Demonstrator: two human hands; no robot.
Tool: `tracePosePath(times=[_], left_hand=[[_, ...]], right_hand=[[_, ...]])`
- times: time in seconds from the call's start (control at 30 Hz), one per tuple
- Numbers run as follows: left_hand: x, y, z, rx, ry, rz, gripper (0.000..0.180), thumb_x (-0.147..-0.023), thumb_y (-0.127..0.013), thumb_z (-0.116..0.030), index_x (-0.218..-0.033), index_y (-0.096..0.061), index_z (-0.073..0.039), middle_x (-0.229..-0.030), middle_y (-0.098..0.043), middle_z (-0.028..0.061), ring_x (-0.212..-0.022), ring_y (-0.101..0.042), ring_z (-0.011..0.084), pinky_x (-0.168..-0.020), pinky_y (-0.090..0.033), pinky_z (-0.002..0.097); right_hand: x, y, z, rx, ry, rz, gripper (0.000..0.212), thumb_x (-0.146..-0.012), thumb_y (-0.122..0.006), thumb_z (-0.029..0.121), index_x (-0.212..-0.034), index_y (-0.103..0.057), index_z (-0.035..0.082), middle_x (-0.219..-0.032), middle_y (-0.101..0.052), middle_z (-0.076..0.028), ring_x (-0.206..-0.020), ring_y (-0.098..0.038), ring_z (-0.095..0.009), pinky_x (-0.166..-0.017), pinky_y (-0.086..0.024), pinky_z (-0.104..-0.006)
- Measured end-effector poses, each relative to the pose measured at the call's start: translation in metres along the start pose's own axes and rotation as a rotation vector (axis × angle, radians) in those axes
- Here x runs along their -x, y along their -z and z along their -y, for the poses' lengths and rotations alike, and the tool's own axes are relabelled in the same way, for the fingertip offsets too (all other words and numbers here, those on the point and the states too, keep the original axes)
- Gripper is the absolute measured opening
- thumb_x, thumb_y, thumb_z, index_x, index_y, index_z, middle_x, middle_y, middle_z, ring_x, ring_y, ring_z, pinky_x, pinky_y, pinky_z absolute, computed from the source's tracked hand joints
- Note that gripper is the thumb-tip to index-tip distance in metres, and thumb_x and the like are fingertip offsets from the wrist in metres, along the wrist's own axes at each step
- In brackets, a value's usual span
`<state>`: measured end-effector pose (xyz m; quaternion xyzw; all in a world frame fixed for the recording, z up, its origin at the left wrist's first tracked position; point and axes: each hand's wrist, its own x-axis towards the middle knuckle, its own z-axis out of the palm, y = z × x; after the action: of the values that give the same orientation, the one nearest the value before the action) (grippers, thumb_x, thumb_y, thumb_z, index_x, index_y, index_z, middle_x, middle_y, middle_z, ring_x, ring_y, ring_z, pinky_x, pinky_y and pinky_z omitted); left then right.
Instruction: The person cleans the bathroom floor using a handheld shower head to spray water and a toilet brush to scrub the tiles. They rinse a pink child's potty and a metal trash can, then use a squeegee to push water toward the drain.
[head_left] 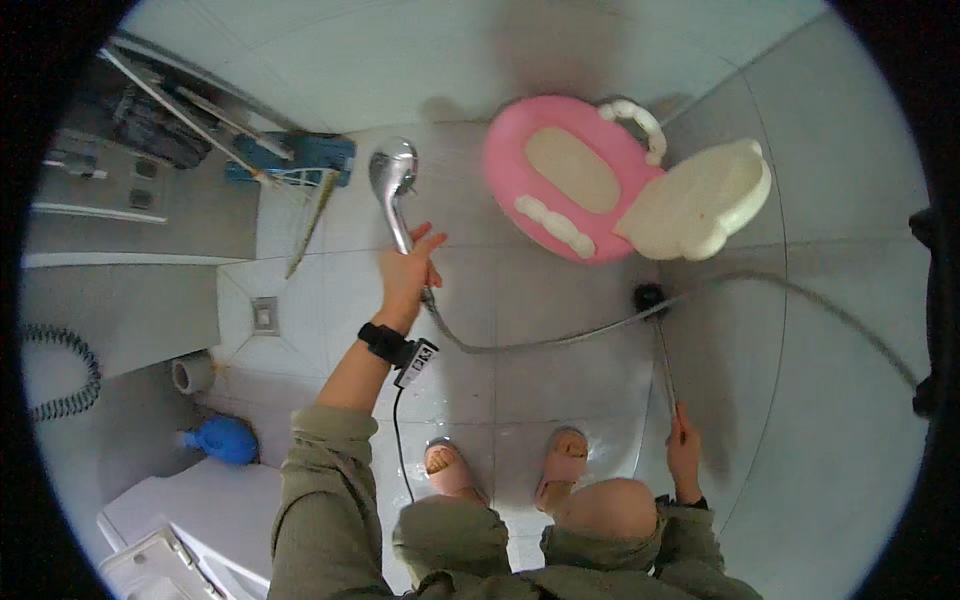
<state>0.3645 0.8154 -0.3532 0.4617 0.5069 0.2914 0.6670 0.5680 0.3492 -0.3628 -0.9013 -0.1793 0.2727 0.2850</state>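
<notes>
My left hand (pixel 408 275) holds a chrome shower head (pixel 395 172) by its handle, some fingers partly stretched out. From the handle, a metal hose (pixel 580 336) curves off to the right wall. On the lower right, my right hand (pixel 684 450) is closed around the long thin handle of a brush (pixel 664 350). The brush's round black head (pixel 648 299) rests low, where floor and right wall meet, close to the hose. Beyond it lies a pink oval child's seat (pixel 505 165) with cream handles and a cream cloud-shaped back (pixel 705 200).
Wet grey tiles (pixel 465 395) lie around my pink slippers (pixel 455 470). A floor drain (pixel 265 315) is at left. A blue dustpan (pixel 335 160) and a broom (pixel 312 225) stand at the far left. A pipe end (pixel 192 373), a blue object (pixel 226 440) and a white appliance (pixel 215 510) line the near left.
</notes>
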Motion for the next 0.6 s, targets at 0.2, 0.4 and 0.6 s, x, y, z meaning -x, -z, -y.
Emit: tracePosePath(times=[0.2, 0.4, 0.6], left_hand=[[-0.003, 0.053, -0.121, -0.230, -0.209, -0.244, 0.041, -0.082, -0.058, -0.019, -0.110, -0.052, 0.011, -0.065, -0.063, 0.0142, -0.036, -0.044, 0.0077, -0.036, -0.035, 0.0231], [0.055, 0.029, -0.155, -0.727, -0.288, -0.406, 0.044, -0.080, -0.062, -0.032, -0.060, -0.052, 0.006, -0.049, -0.047, 0.0207, -0.040, -0.047, 0.0301, -0.043, -0.035, 0.0408], [0.199, 0.014, -0.164, -0.695, -0.379, -0.169, 0.043, -0.068, -0.056, -0.007, -0.111, -0.058, -0.007, -0.070, -0.059, 0.0199, -0.063, -0.058, 0.0357, -0.057, -0.047, 0.0400]], right_hand=[[0.016, 0.021, 0.023, 0.008, 0.047, 0.095, 0.035, -0.091, -0.043, 0.014, -0.125, -0.048, 0.006, -0.064, -0.049, -0.003, -0.055, -0.040, -0.008, -0.048, -0.035, -0.0253], [-0.033, 0.047, 0.043, -0.316, -0.262, 0.254, 0.034, -0.092, -0.044, 0.018, -0.124, -0.049, 0.008, -0.059, -0.043, 0.001, -0.047, -0.038, -0.007, -0.041, -0.033, -0.0252], [0.006, 0.095, 0.113, -0.187, -0.312, 0.279, 0.036, -0.091, -0.046, 0.019, -0.127, -0.046, 0.015, -0.052, -0.035, 0.003, -0.038, -0.032, -0.007, -0.032, -0.028, -0.0244]])
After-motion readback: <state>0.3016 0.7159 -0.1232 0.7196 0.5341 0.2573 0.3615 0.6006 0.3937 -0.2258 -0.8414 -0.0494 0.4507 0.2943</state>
